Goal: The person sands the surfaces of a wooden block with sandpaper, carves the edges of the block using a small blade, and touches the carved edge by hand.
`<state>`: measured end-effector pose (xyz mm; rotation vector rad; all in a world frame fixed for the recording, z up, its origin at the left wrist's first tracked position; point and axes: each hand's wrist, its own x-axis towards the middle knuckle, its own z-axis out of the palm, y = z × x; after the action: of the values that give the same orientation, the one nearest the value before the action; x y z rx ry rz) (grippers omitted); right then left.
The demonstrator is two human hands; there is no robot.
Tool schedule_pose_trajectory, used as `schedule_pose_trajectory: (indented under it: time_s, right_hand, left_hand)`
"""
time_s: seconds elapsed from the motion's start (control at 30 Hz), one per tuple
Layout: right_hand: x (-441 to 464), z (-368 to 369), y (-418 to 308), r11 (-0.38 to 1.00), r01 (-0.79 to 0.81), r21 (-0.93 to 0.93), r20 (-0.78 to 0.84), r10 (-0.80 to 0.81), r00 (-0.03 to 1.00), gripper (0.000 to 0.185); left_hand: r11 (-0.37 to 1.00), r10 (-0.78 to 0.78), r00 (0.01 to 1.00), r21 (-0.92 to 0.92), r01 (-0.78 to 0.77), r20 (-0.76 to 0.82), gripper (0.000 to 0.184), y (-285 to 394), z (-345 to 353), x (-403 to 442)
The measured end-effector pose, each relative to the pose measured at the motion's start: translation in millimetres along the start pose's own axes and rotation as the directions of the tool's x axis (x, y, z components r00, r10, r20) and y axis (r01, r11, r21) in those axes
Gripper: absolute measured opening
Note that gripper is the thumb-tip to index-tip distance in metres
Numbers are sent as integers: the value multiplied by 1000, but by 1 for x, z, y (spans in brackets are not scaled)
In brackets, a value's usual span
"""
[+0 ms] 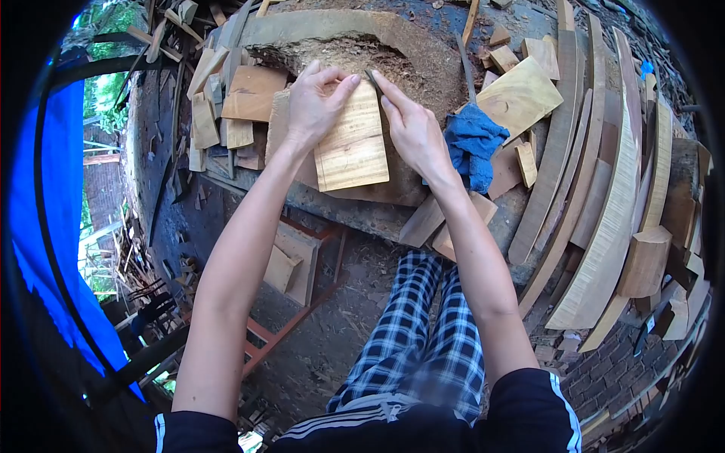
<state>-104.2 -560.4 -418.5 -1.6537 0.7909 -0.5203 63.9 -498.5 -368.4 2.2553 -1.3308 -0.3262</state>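
A flat, light wooden board (353, 147) with dark grain lines lies tilted in front of me on the workbench. My left hand (316, 106) is closed on its upper left edge, with thumb and forefinger near the top. By the upper right corner, my right hand (411, 128) grips a thin dark tool (373, 80), its forefinger stretched along it. The tool's tip is close to the board's top edge; whether it touches I cannot tell. Most of the tool is hidden by the fingers, so its kind does not show.
A blue cloth (476, 143) lies right of my right hand, beside a pale wood board (521, 98). Long curved planks (596, 226) are stacked at the right. Wood offcuts (253, 94) sit at the left. A reddish metal frame (283, 336) stands below the bench.
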Motion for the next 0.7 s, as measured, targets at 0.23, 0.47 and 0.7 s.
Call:
schedule_pose_trajectory:
  time_s: [0.23, 0.47, 0.7]
  right_hand:
    - [-11, -5, 2, 997, -30, -66, 24, 32, 999, 44]
    - [21, 5, 2, 1000, -15, 13, 2, 15, 1000, 43]
    - [-24, -32, 21, 999, -39, -29, -164, 34, 986, 43]
  left_hand:
    - [998, -24, 1000, -56, 24, -3, 26, -3, -1, 0]
    - [999, -13, 998, 40, 10, 58, 30, -2, -4, 1]
    - [999, -47, 999, -5, 47, 3, 29, -2, -2, 2]
